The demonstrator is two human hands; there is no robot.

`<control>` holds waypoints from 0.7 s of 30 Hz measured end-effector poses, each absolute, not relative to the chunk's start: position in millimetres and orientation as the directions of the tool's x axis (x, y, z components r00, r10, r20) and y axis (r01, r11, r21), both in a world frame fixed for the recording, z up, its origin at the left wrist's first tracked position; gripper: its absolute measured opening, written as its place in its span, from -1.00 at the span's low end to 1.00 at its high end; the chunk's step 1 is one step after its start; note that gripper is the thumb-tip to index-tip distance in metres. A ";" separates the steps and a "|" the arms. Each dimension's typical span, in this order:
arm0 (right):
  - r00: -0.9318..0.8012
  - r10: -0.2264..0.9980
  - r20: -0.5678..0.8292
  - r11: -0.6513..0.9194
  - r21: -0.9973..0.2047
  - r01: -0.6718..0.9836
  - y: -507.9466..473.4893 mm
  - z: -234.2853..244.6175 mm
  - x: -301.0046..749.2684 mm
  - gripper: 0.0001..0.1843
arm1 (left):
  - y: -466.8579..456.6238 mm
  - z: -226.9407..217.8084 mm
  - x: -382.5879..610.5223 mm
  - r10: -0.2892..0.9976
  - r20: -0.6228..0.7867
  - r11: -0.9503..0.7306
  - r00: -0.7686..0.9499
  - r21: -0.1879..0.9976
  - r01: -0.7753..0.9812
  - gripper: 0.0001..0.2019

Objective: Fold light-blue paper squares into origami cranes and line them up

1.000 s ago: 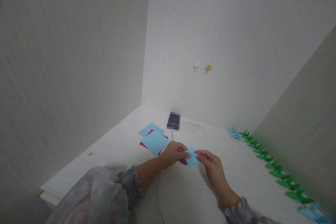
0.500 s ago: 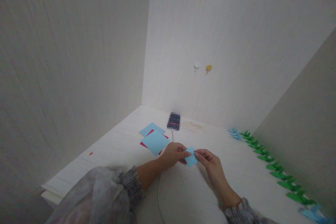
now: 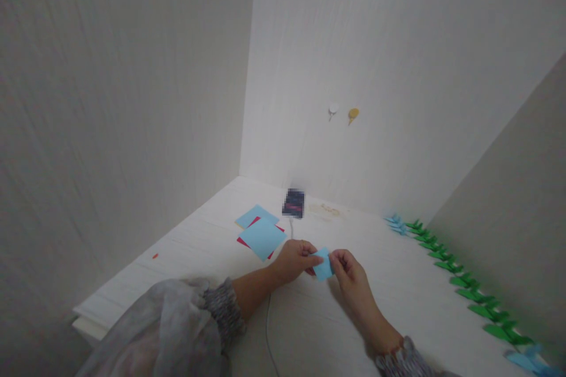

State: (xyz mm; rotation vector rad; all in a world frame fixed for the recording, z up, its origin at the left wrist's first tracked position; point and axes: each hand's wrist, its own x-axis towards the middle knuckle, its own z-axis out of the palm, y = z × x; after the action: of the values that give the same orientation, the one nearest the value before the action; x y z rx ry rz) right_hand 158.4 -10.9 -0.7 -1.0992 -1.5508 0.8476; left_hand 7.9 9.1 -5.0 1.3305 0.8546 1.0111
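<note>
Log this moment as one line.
left hand: holding small blue paper | right hand: pinching its right edge | table: blue and red sheets left, green folded papers right

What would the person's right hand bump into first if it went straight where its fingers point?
The right hand would first meet the small light-blue paper square, whose right side it pinches. Just beyond comes the left hand, though depth is hard to judge from one view.

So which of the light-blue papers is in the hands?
The smallest light-blue paper square, pinched by left hand and right hand; the larger sheets lie unheld to its left.
</note>
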 end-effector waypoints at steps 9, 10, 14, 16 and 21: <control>-0.145 0.955 0.258 0.257 -0.966 -0.028 -8.7 -3.2 154.0 -0.85 | 12.5 -11.9 8.0 0.923 0.031 -0.014 0.384 0.999 -0.046 -0.66; -0.155 0.954 0.257 0.253 -0.967 -0.041 -8.5 -3.9 153.7 -0.85 | 12.8 -12.4 8.2 0.918 0.029 -0.013 0.395 0.999 -0.043 -0.66; -0.196 0.952 0.236 0.228 -0.972 -0.063 -9.2 -6.8 153.4 -0.84 | 12.7 -13.7 8.4 0.900 0.031 -0.010 0.436 0.999 -0.051 -0.68; -0.205 0.951 0.231 0.222 -0.973 -0.066 -9.9 -7.2 153.9 -0.84 | 12.2 -14.3 8.4 0.895 0.028 -0.001 0.445 0.998 -0.061 -0.70; -0.117 0.959 0.258 0.254 -0.966 -0.047 -11.4 -2.3 153.9 -0.85 | 11.4 -12.8 9.6 0.896 0.020 0.017 0.444 0.997 -0.079 -0.73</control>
State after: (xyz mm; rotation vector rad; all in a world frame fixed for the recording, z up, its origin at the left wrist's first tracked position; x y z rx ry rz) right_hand 153.9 -11.4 -2.3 -0.9325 -1.3858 1.1151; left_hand 9.6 11.4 -12.8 1.3348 0.8083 0.9029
